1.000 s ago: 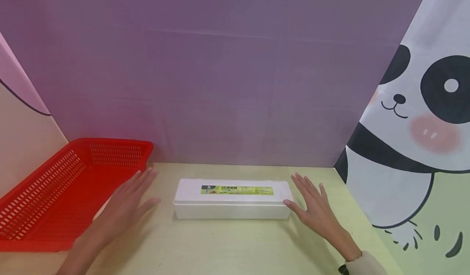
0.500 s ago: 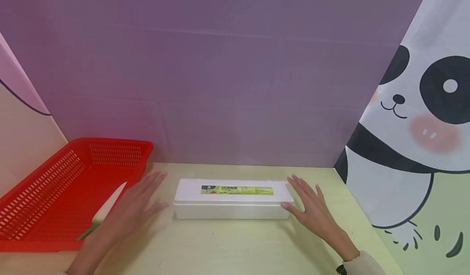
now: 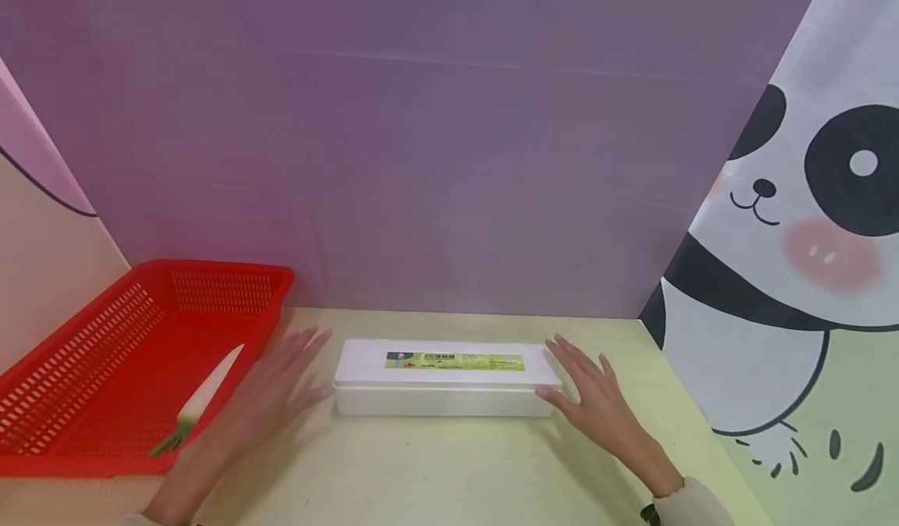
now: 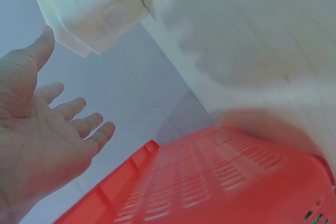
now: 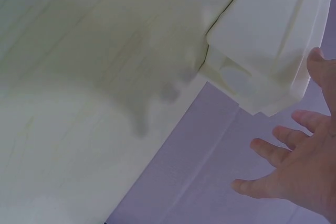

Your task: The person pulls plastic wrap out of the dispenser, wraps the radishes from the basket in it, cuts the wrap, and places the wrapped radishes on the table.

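A long white cling film box (image 3: 449, 401) with a yellow-green label lies flat and closed on the table. At its left end is my left hand (image 3: 263, 397), fingers spread and nothing in them, its thumb tip right by the box's end. My right hand (image 3: 600, 409) is held at the other end, fingers straight and spread, the thumb overlapping the box's front right corner in the head view. Both wrist views show the palms facing the ends of the box (image 4: 89, 3), each end with a round mark.
A red plastic basket (image 3: 84, 467) stands at the left, partly behind my left forearm. In it lies a white radish (image 3: 211, 385) with green stalks. A purple backdrop (image 3: 456, 159) rises behind the table (image 3: 421, 471), and a panda-printed panel (image 3: 758, 385) borders the right side.
My left hand has moved right, away from the basket and up to the box, uncovering the radish. The right hand has shifted slightly left. The box has stayed in place.
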The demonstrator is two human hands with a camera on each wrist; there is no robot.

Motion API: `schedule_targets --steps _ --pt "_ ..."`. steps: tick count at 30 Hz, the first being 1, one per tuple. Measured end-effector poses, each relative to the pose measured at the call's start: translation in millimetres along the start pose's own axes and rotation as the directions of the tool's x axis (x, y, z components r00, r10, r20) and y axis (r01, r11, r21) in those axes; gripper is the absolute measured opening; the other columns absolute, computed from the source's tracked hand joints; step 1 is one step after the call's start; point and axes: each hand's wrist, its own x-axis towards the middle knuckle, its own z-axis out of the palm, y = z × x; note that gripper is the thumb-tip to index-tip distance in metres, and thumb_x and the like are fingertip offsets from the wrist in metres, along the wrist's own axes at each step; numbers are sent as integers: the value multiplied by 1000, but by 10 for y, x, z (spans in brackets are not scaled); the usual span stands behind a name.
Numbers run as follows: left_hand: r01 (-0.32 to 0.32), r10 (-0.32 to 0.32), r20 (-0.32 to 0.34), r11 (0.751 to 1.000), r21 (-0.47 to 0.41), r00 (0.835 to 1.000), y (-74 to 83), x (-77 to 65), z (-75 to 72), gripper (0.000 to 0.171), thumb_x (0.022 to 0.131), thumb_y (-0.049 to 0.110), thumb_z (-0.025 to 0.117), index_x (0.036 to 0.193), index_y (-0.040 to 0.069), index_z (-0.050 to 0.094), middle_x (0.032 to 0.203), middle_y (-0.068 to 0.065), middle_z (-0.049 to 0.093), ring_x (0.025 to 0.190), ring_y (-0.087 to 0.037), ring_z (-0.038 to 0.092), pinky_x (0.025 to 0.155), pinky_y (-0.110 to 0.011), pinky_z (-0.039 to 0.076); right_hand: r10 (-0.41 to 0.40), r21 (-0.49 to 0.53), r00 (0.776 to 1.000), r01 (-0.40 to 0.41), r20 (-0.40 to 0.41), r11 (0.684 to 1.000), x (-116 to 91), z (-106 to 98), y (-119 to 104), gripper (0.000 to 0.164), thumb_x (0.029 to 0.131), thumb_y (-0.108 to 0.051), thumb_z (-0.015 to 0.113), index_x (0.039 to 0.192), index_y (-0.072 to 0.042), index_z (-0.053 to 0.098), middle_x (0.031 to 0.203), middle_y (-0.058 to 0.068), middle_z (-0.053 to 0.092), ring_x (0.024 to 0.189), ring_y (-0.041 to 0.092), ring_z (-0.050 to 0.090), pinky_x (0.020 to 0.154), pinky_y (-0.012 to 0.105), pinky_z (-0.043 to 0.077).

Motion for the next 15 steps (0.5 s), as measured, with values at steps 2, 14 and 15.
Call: schedule_targets --steps 2,14,15 --pt "2 -2 0 1000 0 1000 9 11 17 87 89 45 67 157 33 14 163 -13 21 149 -39 18 110 -73 22 -5 -3 1000 5 2 1000 4 8 -2 74 89 -50 65 152 -23 37 159 3 35 143 27 39 113 70 16" --pt "-42 44 -37 997 67 998 34 58 137 87 87 41 71 157 27 21 160 -12 30 145 -36 29 108 -65 36 -10 18 1000 10 19 1000 10 15 -1 72 91 -46 66 152 -20 37 158 5 38 142 28 40 113 69 17" --pt "-52 56 -44 996 78 998 31 57 150 87 87 40 71 157 26 22 159 -12 31 145 -36 30 108 -64 38 -6 23 1000 6 26 1000 4 18 1 72 91 -46 66 152 -20 37 158 5 37 143 28 40 114 69 16"
